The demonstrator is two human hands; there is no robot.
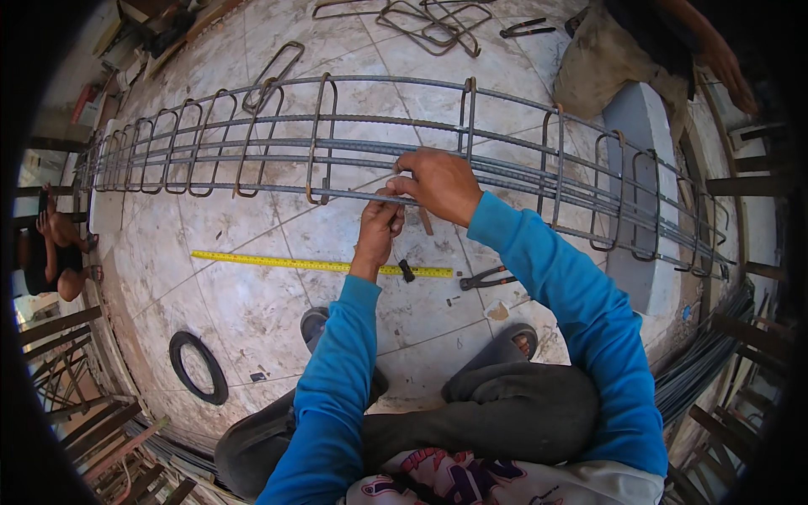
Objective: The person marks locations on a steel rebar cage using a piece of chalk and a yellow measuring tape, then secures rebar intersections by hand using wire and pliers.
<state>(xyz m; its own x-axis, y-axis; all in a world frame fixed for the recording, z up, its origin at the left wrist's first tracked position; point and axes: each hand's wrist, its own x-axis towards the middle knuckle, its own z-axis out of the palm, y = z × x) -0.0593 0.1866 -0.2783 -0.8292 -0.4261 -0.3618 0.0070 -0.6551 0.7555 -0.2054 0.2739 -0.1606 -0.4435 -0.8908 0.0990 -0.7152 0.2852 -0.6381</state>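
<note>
A long cage of steel reinforcing bars [370, 120] with rectangular stirrups [313, 143] spans the view in front of me. At its near bar, around the middle, my left hand [380, 229] is closed in a pinch just below the bar. Reaching over the same bar from the right, my right hand [442, 187] is closed, its thumb and finger pinched close to the left fingertips. A thin strand, perhaps wire, shows beside the fingers. What either hand pinches is too small to make out. Below lie a yellow measuring strip [278, 260] and pincers [486, 279].
A pale block [640, 210] supports the cage at right. Loose bent stirrups [429, 25] and another pair of pincers [527, 29] lie beyond it. A black ring [199, 368] rests at lower left. One person sits far left; another is at upper right.
</note>
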